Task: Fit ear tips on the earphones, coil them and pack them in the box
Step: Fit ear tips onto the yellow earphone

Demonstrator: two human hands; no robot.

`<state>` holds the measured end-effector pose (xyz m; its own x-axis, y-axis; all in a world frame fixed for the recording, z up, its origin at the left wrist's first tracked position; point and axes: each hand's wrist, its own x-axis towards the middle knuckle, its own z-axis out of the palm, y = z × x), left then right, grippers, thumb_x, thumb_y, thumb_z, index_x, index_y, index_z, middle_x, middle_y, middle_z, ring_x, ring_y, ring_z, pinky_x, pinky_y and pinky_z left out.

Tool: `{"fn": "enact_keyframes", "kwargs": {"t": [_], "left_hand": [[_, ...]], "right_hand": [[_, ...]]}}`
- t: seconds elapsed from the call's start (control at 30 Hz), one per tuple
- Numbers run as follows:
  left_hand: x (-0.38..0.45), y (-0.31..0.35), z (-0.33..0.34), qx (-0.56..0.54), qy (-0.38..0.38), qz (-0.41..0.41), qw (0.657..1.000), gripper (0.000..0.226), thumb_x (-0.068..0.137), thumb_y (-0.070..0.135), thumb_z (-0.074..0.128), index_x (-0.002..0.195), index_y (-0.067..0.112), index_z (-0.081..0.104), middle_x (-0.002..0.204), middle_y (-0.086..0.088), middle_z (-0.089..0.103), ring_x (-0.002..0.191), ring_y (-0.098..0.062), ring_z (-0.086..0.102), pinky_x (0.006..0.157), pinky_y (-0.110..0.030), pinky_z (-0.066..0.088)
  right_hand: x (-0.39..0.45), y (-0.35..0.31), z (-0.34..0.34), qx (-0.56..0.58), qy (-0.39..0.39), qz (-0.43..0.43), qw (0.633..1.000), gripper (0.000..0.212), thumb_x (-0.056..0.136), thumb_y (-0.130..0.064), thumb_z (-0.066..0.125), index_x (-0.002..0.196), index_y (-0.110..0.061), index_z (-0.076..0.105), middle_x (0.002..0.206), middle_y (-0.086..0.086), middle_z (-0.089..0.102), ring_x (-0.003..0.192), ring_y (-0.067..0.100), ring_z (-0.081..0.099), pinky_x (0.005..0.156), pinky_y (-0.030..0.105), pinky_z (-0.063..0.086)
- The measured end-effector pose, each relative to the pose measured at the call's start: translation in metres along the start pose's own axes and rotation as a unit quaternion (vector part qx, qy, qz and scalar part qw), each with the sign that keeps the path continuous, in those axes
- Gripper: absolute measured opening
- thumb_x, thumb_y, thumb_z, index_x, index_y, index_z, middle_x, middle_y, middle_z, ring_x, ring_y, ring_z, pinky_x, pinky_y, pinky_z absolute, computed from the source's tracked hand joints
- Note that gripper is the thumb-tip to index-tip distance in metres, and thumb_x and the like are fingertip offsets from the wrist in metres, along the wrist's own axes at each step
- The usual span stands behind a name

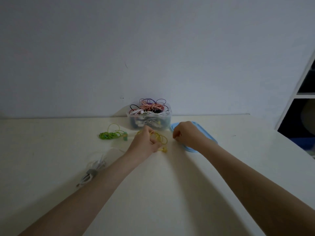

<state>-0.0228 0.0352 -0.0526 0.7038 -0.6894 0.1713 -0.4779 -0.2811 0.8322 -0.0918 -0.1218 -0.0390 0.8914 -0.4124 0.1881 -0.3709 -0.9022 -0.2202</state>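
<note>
Left hand (pixel 144 142) grip pinches yellow earphones (pixel 161 139) mid-frame on counter (pixel 170 193), just below box (pixel 149 120). Right hand (pixel 185 133) curled over blue lid (pixel 190 148); whether it holds anything, cannot tell. Advice: keep loops even, earbud end free, steady cable with right fingers.

a tub (pixel 167 122) heaped with tangled earphones is sitting at the back of the table (pixel 51 150) against the wall, its lid (pixel 213 141) lying to the right, one coiled earphone set (pixel 110 134) lying to the left, another (pixel 161 139) lying just before the tub, and a strapped cable bundle (pixel 92 172) lying nearer on the left.
</note>
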Motion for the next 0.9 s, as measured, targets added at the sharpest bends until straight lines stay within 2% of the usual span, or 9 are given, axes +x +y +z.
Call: {"fn": "enact_keyframes", "kwargs": {"t": [0.13, 0.23, 0.3, 0.4, 0.5, 0.6, 0.67, 0.73, 0.9], "left_hand": [[-0.006, -0.002, -0.019, 0.212, 0.038, 0.07, 0.974, 0.041, 0.084, 0.024, 0.065, 0.118, 0.013, 0.044, 0.111, -0.001, 0.056, 0.097, -0.018, 0.055, 0.08, -0.028, 0.041], [-0.008, -0.003, -0.021, 0.297, 0.047, 0.175, 0.937, 0.033, 0.085, 0.026, 0.062, 0.116, 0.018, 0.054, 0.118, 0.001, 0.046, 0.112, -0.018, 0.042, 0.087, -0.024, 0.032], [-0.005, -0.003, -0.012, 0.299, -0.009, 0.208, 0.931, 0.031, 0.085, 0.027, 0.063, 0.115, 0.018, 0.059, 0.113, 0.0, 0.048, 0.11, -0.015, 0.042, 0.086, -0.022, 0.031], [0.002, -0.005, 0.005, 0.282, -0.056, 0.186, 0.939, 0.027, 0.084, 0.025, 0.064, 0.109, 0.015, 0.063, 0.105, -0.002, 0.056, 0.1, -0.016, 0.051, 0.082, -0.024, 0.038], [0.012, -0.005, 0.014, 0.183, -0.052, 0.138, 0.972, 0.012, 0.083, 0.014, 0.064, 0.095, 0.012, 0.066, 0.081, 0.003, 0.059, 0.078, -0.012, 0.057, 0.075, -0.024, 0.046], [0.02, 0.006, 0.024, -0.031, -0.034, 0.079, 0.996, 0.007, 0.088, 0.007, 0.058, 0.085, 0.01, 0.063, 0.072, 0.003, 0.061, 0.065, -0.004, 0.057, 0.061, -0.013, 0.045], [0.024, 0.013, 0.031, -0.201, -0.028, 0.019, 0.979, 0.014, 0.089, 0.005, 0.056, 0.079, 0.012, 0.062, 0.071, 0.0, 0.061, 0.063, -0.004, 0.057, 0.057, -0.01, 0.046], [0.027, 0.014, 0.038, -0.305, -0.041, -0.019, 0.951, 0.013, 0.089, 0.006, 0.057, 0.079, 0.011, 0.064, 0.071, -0.002, 0.057, 0.067, -0.006, 0.053, 0.06, -0.011, 0.046], [0.03, 0.006, 0.042, -0.393, -0.072, -0.029, 0.916, 0.012, 0.09, 0.003, 0.052, 0.086, 0.005, 0.063, 0.07, -0.005, 0.053, 0.064, -0.008, 0.049, 0.058, -0.013, 0.044]], "right_hand": [[-0.012, 0.0, -0.002, 0.138, 0.068, -0.006, 0.988, 0.013, 0.083, -0.002, 0.059, 0.088, -0.004, 0.071, 0.079, 0.002, 0.064, 0.063, 0.007, 0.054, 0.057, 0.007, 0.037], [-0.022, -0.007, 0.001, 0.252, 0.033, -0.005, 0.967, 0.008, 0.083, 0.0, 0.06, 0.084, -0.002, 0.068, 0.068, 0.005, 0.064, 0.045, -0.001, 0.055, 0.055, 0.007, 0.045], [-0.026, -0.01, 0.003, 0.29, 0.025, -0.003, 0.957, 0.007, 0.082, 0.001, 0.061, 0.084, -0.001, 0.067, 0.069, 0.008, 0.065, 0.05, 0.003, 0.057, 0.06, 0.012, 0.048], [-0.03, -0.009, 0.001, 0.384, 0.034, 0.019, 0.923, 0.01, 0.079, 0.005, 0.063, 0.08, -0.004, 0.066, 0.072, 0.01, 0.065, 0.06, 0.012, 0.059, 0.07, 0.019, 0.05], [-0.034, -0.003, 0.001, 0.472, 0.055, 0.043, 0.879, 0.016, 0.08, 0.005, 0.065, 0.073, -0.009, 0.063, 0.067, 0.006, 0.064, 0.058, 0.011, 0.061, 0.066, 0.021, 0.053], [-0.039, 0.005, 0.002, 0.569, 0.097, 0.06, 0.814, 0.013, 0.081, 0.003, 0.064, 0.073, -0.007, 0.065, 0.062, 0.0, 0.064, 0.055, 0.004, 0.061, 0.059, 0.014, 0.051], [-0.041, 0.01, 0.0, 0.608, 0.109, 0.067, 0.784, 0.009, 0.082, 0.004, 0.063, 0.078, -0.003, 0.066, 0.068, 0.001, 0.065, 0.059, 0.003, 0.061, 0.061, 0.013, 0.05], [-0.041, 0.017, -0.002, 0.615, 0.11, 0.07, 0.778, 0.007, 0.082, 0.004, 0.062, 0.085, 0.001, 0.068, 0.073, 0.003, 0.066, 0.062, 0.002, 0.062, 0.063, 0.013, 0.051], [-0.038, 0.017, 0.006, 0.616, 0.092, 0.071, 0.779, 0.01, 0.082, 0.002, 0.063, 0.089, 0.0, 0.07, 0.069, -0.001, 0.069, 0.064, 0.004, 0.063, 0.068, 0.013, 0.052]]}}
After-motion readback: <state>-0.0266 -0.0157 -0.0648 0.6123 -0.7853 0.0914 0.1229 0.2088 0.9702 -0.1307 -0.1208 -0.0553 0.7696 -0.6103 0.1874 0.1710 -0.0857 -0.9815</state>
